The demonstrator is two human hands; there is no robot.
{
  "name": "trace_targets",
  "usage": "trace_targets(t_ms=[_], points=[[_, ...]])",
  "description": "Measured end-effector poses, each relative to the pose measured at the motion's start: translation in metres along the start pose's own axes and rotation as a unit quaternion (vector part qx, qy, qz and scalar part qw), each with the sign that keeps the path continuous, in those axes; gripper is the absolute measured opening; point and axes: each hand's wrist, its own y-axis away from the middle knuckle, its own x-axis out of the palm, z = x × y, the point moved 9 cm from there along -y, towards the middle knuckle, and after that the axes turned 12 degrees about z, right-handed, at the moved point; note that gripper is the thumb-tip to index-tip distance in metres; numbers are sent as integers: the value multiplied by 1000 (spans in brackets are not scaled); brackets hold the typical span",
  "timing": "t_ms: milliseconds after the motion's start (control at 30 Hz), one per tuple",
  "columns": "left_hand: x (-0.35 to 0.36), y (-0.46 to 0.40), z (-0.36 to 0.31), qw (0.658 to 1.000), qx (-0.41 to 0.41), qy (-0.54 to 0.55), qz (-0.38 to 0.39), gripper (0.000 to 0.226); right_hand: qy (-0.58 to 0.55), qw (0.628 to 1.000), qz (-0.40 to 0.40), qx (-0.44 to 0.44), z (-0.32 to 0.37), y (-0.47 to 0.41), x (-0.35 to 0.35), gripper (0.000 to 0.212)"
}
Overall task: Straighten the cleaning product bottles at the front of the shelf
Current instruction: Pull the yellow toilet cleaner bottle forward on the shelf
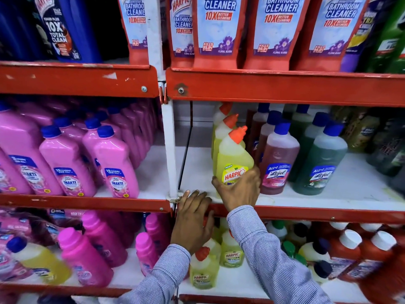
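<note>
A yellow Harpic bottle [233, 159] with an orange cap stands upright at the front of the middle shelf [328, 201], heading a row of two more yellow bottles behind it. My right hand [240, 189] is wrapped around its lower body. My left hand [192, 218] rests flat on the red shelf edge by the white upright post [169, 148], fingers spread and holding nothing. To the right of the yellow bottle stand a reddish Lizol bottle [277, 163] and a green Lizol bottle [321, 165], both with blue caps.
Pink Shakti bottles [118, 163] fill the middle shelf on the left. Red Harpic bathroom cleaner pouches [219, 31] line the top shelf. Below are more yellow Harpic bottles [203, 270], pink bottles and red-brown bottles with white caps [348, 253]. Bare white shelf lies left of the yellow row.
</note>
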Motion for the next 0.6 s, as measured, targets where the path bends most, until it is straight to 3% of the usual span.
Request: trace_targets(t_ms=[167, 600], points=[[-4, 1, -2, 1000, -11, 1, -2, 38, 3, 1000, 16, -1, -1, 11, -5, 96], [-4, 2, -4, 999, -48, -3, -1, 35, 24, 998, 54, -30, -5, 19, -12, 114]])
